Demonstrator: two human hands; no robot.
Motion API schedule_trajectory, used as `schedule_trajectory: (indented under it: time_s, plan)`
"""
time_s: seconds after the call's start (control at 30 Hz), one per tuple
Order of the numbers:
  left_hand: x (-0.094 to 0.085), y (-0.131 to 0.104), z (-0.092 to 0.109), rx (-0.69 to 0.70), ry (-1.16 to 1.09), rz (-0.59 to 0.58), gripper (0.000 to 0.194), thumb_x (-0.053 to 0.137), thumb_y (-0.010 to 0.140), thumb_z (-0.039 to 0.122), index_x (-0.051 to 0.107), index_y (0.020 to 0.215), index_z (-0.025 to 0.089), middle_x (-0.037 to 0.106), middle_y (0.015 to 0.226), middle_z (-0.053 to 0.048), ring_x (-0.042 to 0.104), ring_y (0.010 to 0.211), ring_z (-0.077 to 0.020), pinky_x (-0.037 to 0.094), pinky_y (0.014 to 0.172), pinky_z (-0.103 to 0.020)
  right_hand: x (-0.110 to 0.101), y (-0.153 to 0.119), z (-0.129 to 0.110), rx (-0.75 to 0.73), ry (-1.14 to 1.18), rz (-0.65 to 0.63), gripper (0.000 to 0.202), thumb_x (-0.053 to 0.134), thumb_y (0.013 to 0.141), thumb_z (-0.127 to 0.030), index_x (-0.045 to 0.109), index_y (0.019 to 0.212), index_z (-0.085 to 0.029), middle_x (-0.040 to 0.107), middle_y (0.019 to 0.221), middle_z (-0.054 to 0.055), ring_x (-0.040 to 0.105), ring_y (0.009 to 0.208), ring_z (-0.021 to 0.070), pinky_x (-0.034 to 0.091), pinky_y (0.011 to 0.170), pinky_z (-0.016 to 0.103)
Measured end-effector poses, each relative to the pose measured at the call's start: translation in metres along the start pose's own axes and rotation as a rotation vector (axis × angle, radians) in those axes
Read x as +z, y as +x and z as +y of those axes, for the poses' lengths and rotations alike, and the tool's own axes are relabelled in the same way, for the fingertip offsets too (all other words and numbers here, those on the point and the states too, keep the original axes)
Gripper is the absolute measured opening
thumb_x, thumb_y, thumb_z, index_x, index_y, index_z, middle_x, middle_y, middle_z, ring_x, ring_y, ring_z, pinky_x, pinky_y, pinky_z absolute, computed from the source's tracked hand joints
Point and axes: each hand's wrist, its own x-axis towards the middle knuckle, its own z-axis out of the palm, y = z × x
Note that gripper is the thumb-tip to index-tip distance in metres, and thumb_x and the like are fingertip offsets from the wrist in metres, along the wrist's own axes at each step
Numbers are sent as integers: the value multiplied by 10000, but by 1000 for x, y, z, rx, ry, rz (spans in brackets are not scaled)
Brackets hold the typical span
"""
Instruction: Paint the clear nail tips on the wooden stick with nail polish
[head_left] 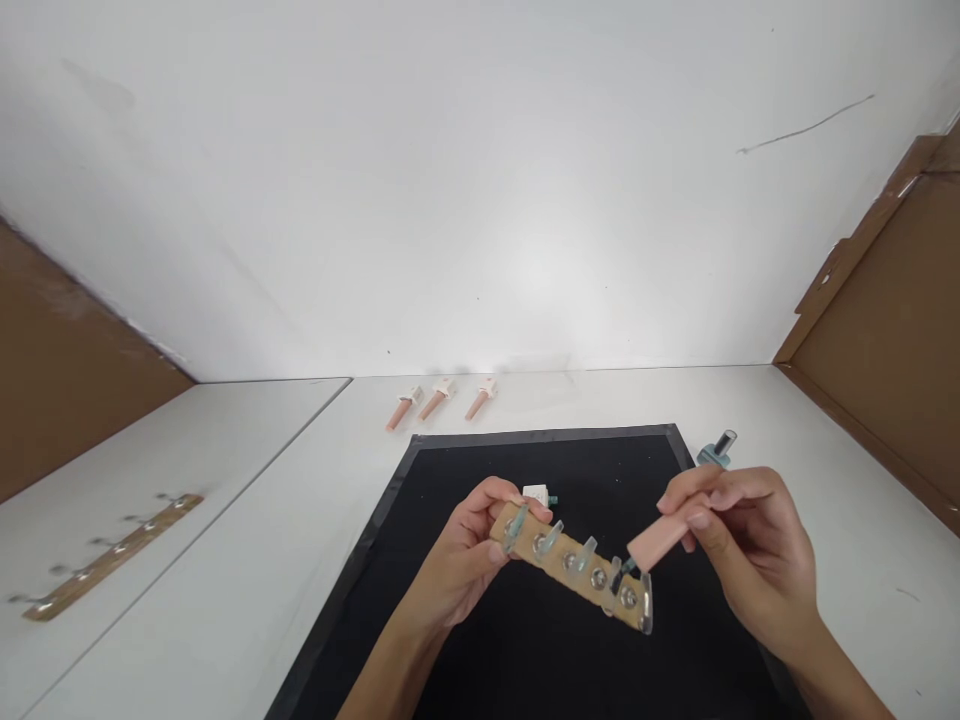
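My left hand (476, 535) is closed around one end of a wooden strip (551, 560), holding it tilted above the black mat. Clear false nails (585, 553) stand along the strip on small metallic mounts, and some look tinted pale green. My right hand (750, 545) pinches the pink cap of a nail polish brush (660, 540). Its dark-tipped bristles meet a false nail near the strip's right end. Just behind my left fingers, a white nail polish bottle (535, 493) with a green neck is partly hidden.
Several pink-capped nail polish bottles (442, 392) lie at the back of the white table. A second wooden strip (112, 555) with metal stands is on the left. Beyond my right hand is a blue-grey piece with a shiny cylinder (718, 448). Under my hands lies a black mat (465, 460).
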Motion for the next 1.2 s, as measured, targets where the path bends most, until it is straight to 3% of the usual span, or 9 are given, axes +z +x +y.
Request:
schedule_trajectory:
  time_s: [0.13, 0.4, 0.63, 0.87, 0.97, 1.2]
  plan:
    - [-1, -2, 2, 4, 18, 6, 218, 770, 667, 284, 664, 849, 225, 739, 843, -11, 652, 706, -127, 521, 611, -202, 0, 1, 1, -11, -24, 119, 113, 541, 915, -149, 531, 907, -262, 648, 798, 14, 590, 708, 142, 456, 482, 201]
    - [0, 0, 2, 5, 13, 13, 229, 776, 655, 291, 653, 838, 230, 733, 827, -4, 642, 678, -130, 508, 587, -200, 2, 0, -3, 62, 59, -29, 91, 515, 932, -183, 523, 919, -273, 657, 812, 18, 584, 650, 136, 465, 476, 213]
    - [1, 0, 0, 10, 6, 11, 226, 768, 665, 303, 656, 850, 237, 731, 834, 3, 644, 699, -131, 509, 584, -193, -2, 4, -1, 44, 4, 172, 83, 579, 898, -206, 538, 846, -256, 667, 796, 13, 583, 637, 131, 478, 478, 207]
    - [1, 0, -3, -12, -18, 53, 243, 781, 649, 285, 652, 843, 213, 733, 837, -16, 662, 702, -145, 535, 601, -220, -4, 12, -3, 388, 226, 169, 228, 738, 749, -347, 542, 787, -236, 670, 687, 2, 506, 457, 102, 440, 386, 195]
    - [2, 0, -3, -23, -25, 67, 248, 785, 644, 280, 653, 843, 214, 735, 835, -14, 667, 710, -150, 543, 615, -233, -5, 16, -3, 534, 335, 148, 255, 799, 670, -329, 602, 790, -220, 647, 682, 2, 450, 436, 81, 439, 393, 193]
    - [0, 0, -3, -23, -3, 73, 252, 776, 656, 293, 637, 852, 216, 723, 852, -14, 656, 716, -154, 537, 634, -252, -8, 15, 1, 632, 383, 79, 221, 843, 581, -329, 719, 724, -215, 587, 683, 17, 440, 490, 105, 486, 460, 240]
